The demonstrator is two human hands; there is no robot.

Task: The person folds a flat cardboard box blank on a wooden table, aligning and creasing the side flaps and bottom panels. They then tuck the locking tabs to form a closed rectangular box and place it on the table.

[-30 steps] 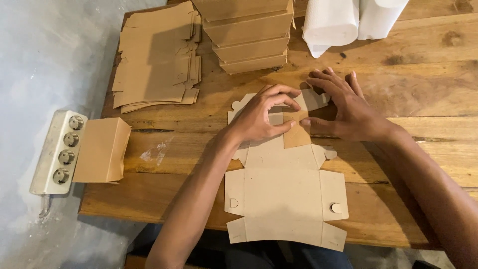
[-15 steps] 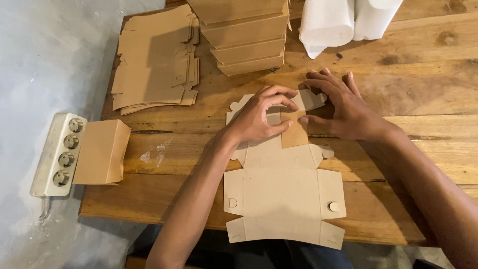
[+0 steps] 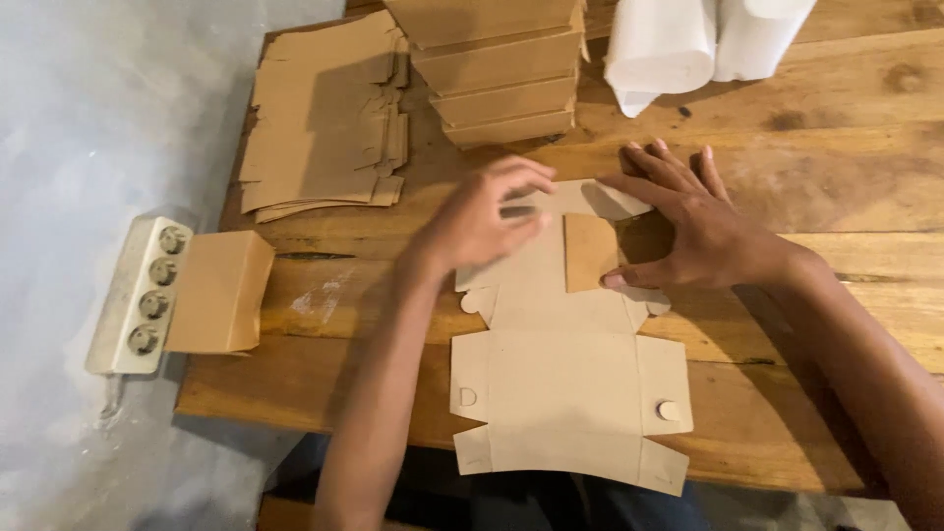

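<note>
Change since the earlier frame — the left hand point(image 3: 487, 221) has lifted off the folded flap and now hovers blurred over the far end of the flat cardboard box blank point(image 3: 565, 393); its fingers are loosely curled and hold nothing. The right hand point(image 3: 693, 221) has spread flatter, fingers wide, thumb pressing the small folded flap point(image 3: 590, 251) down.

Blank: one, lying unfolded on the wooden surface point(image 3: 836, 147) at the near edge, between both forearms.

Obscured — the blank's far panel sits partly under both hands; the left fingertips are smeared by motion.

Count: one stack of flat blanks point(image 3: 320, 123) at far left; one stack of folded boxes point(image 3: 497, 69), four visible, top cut off; two white rolls point(image 3: 688, 39), cropped by the frame; one assembled box point(image 3: 216, 290); one white four-socket power strip point(image 3: 138, 295) beside it.
</note>
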